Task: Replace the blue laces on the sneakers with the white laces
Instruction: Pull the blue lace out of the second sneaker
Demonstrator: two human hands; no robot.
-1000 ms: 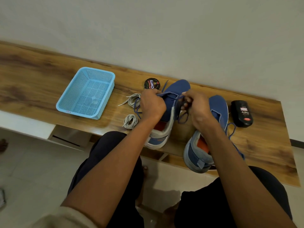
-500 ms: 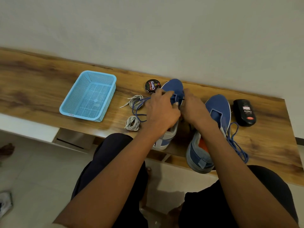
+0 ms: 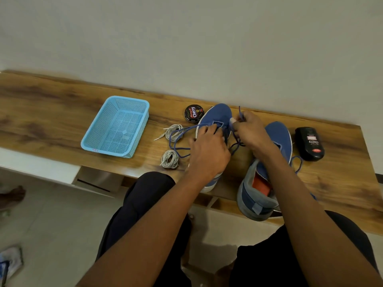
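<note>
- Clearly mid-unlacing: left shoe (image 3: 217, 119) lay toe-away on the wooden bench (image 3: 41, 112), w/ its blue lace (image 3: 176, 139) partly pulled out and looping off to the left over the wood.
- Left hand (image 3: 209, 150) was curled on the shoe's lace area, prob. pinching the lace at the eyelets; exact grip hidden.
- Right hand (image 3: 250, 131) pinched a lace end above the shoe's right side, tip sticking up.
- Right shoe (image 3: 277, 139) sat just beside, heel toward the person, its own blue lace (image 3: 297, 164) loose on the wood.
- Two white lace bundles (image 3: 173, 132) lay left of the shoe, untouched.
- Next move, imo: draw the lace free thru the remaining eyelets, pulling straight so it doesn't snag.
- Further out: blue basket (image 3: 116, 150) at left, polish tin (image 3: 193, 113) near the toe, black bottle (image 3: 309, 143) at right.
- Plain pale wall (image 3: 186, 38) behind; tiled floor (image 3: 51, 214) below.
</note>
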